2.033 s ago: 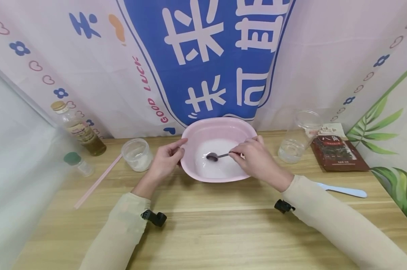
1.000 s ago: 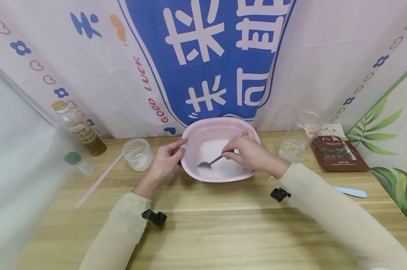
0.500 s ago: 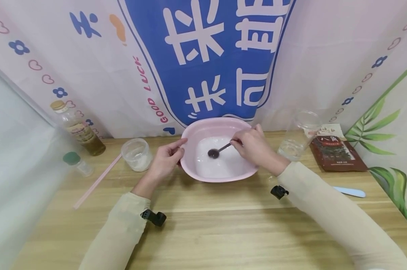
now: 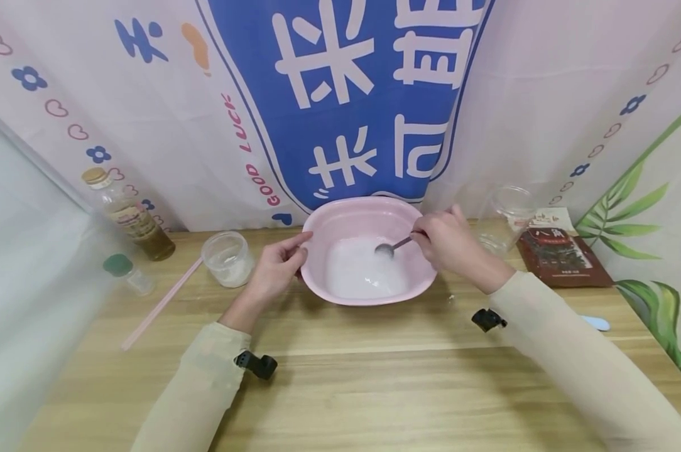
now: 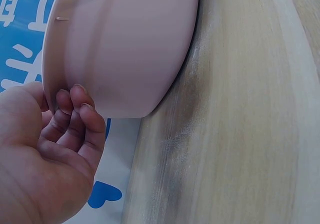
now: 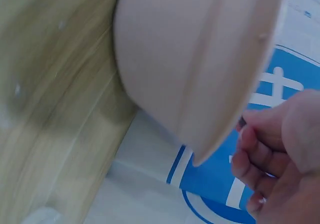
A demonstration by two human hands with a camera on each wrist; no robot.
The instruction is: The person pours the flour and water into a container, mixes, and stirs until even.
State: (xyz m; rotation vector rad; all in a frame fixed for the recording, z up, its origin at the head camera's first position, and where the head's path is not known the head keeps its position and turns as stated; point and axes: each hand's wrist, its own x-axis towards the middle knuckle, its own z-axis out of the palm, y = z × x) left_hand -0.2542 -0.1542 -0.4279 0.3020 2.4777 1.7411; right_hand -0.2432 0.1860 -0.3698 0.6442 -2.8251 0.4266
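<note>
A pink plastic basin stands on the wooden table and holds a shiny white mixture. My left hand grips the basin's left rim; in the left wrist view its fingers curl under the rim against the outer wall. My right hand, over the right rim, pinches the handle of a small dark spoon. The spoon's bowl is at the white mixture, toward the back right. From the right wrist view, the basin wall hides most of the spoon.
To the left are a jar of white powder, pink chopsticks, an oil bottle and a green-capped bottle. At right stand a clear plastic cup, a brown packet and a light-blue handle. A printed cloth hangs behind.
The spoon has swept around the basin: to the front left, back to the middle, now to the back right with my right hand. My left hand has stayed on the rim.
</note>
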